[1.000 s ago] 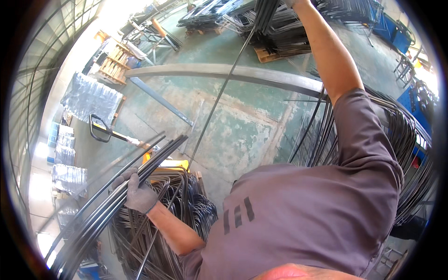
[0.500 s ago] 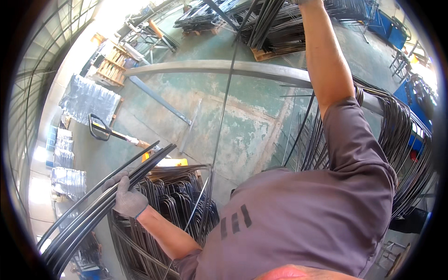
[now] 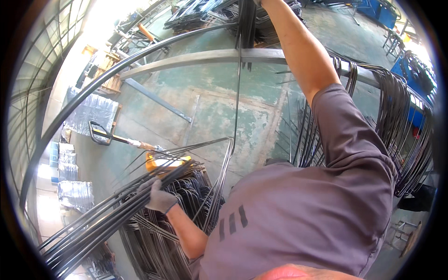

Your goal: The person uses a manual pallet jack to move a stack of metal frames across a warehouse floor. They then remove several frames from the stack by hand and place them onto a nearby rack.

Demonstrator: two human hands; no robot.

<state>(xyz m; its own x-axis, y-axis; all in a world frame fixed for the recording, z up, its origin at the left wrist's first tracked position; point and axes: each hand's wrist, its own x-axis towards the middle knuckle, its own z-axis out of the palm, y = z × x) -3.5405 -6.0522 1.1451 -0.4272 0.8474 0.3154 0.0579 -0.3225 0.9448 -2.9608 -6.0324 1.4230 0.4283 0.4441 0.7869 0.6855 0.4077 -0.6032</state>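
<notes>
My left hand (image 3: 161,197), in a grey glove, is wrapped round a bundle of long black metal rods (image 3: 105,219) at the lower left. Just below and beside it stands a dense stack of bent rods (image 3: 156,240). My right arm reaches to the top edge, where only a sliver of my gloved right hand (image 3: 257,2) shows; its fingers are mostly cut off. Dark rods (image 3: 247,25) hang down right beside that hand, in front of the metal beam (image 3: 200,57). One long rod (image 3: 77,100) arcs from the lower left up toward the top middle.
Many bent rods (image 3: 392,109) hang over the beam at the right. A pallet jack (image 3: 163,161) with a black handle stands at the left, near wrapped stacks (image 3: 93,109). A blue-grey bar (image 3: 156,99) lies beyond. More rods (image 3: 200,14) are piled at the back.
My right hand has moved left with the dark rods, which now hang steeper. My left hand has shifted right and slightly up with its bundle. A long rod now arcs across the left side.
</notes>
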